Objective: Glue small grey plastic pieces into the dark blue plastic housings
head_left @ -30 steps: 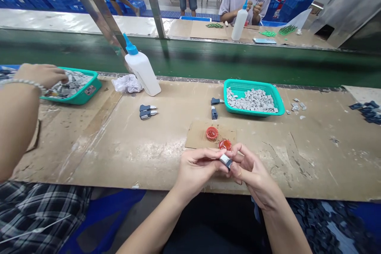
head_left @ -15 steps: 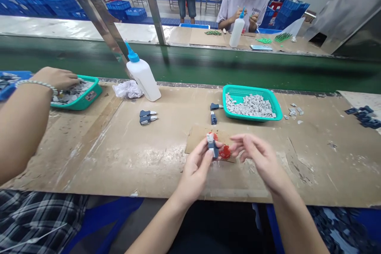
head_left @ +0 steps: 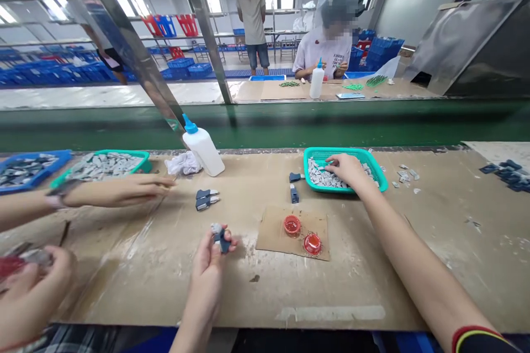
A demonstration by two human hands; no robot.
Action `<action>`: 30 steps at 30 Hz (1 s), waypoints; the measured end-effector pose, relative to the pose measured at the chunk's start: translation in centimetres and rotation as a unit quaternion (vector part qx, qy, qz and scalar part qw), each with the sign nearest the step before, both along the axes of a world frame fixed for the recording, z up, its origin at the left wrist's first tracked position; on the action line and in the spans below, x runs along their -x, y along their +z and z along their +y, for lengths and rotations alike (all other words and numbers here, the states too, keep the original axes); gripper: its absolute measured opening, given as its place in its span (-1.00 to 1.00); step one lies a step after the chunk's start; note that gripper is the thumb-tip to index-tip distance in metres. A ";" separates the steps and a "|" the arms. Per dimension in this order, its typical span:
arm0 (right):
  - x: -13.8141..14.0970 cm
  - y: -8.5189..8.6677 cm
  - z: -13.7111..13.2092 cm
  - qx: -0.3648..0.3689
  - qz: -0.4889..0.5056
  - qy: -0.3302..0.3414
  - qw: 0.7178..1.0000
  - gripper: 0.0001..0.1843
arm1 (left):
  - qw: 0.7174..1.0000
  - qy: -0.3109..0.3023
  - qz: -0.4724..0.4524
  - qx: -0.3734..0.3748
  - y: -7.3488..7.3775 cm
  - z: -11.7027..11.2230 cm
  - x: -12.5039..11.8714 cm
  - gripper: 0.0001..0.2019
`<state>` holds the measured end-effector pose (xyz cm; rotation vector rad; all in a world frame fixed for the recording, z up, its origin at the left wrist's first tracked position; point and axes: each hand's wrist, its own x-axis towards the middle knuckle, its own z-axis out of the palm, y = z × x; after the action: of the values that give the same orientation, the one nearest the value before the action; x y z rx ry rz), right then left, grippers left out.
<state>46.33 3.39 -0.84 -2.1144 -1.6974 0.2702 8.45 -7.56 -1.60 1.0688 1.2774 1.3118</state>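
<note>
The left hand [head_left: 206, 265] pinches a dark blue part [head_left: 221, 240] firmly between thumb and fingers, holding it just above the desk [head_left: 136, 287], its grey end showing. The right hand [head_left: 348, 172] reaches into the teal basket [head_left: 375, 181], its fingers curved down onto the grey pieces [head_left: 321, 177]; whether they have hold of one is hidden. Two red caps [head_left: 292, 225] sit on cardboard [head_left: 269, 237] between the hands. A neighbour's hand [head_left: 136, 190] extends from the left.

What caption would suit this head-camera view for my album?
At a workbench, the left hand holds a small grey-and-blue part while the right hand reaches into a green basket.
</note>
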 end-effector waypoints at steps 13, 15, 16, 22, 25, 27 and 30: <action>3.0 0.6 2.7 0.059 -0.056 0.055 0.995 -0.77 | 0.754 -0.037 0.606 -0.251 -0.8 7.5 4.3 -0.49; 3.1 0.9 2.2 0.040 -0.056 0.046 0.997 -0.82 | 0.749 -0.060 0.599 -0.276 0.6 8.8 2.5 -0.52; 3.0 1.3 1.7 0.025 -0.054 0.043 0.997 -0.83 | 0.755 -0.085 0.584 -0.286 1.3 9.5 1.2 -0.56; 2.5 3.3 -5.9 -0.073 -0.018 0.005 0.997 -0.80 | 0.744 -0.247 0.534 -0.315 3.2 14.6 -9.5 -0.71; 3.2 3.0 -11.5 -0.135 0.119 -0.031 0.983 -0.84 | 0.734 -0.311 0.519 -0.307 2.4 16.8 -13.6 -0.72; 4.4 2.1 -14.7 -0.136 0.249 -0.056 0.957 -0.80 | 0.729 -0.348 0.509 -0.296 1.7 17.6 -15.2 -0.73; 7.0 0.2 -17.6 -0.098 0.411 -0.092 0.902 -0.72 | 0.741 -0.361 0.495 -0.276 1.1 17.9 -15.6 -0.69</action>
<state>39.33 -14.20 -0.60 -1.6310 -0.9699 0.7691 24.03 10.35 -0.52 2.5990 0.9173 0.4264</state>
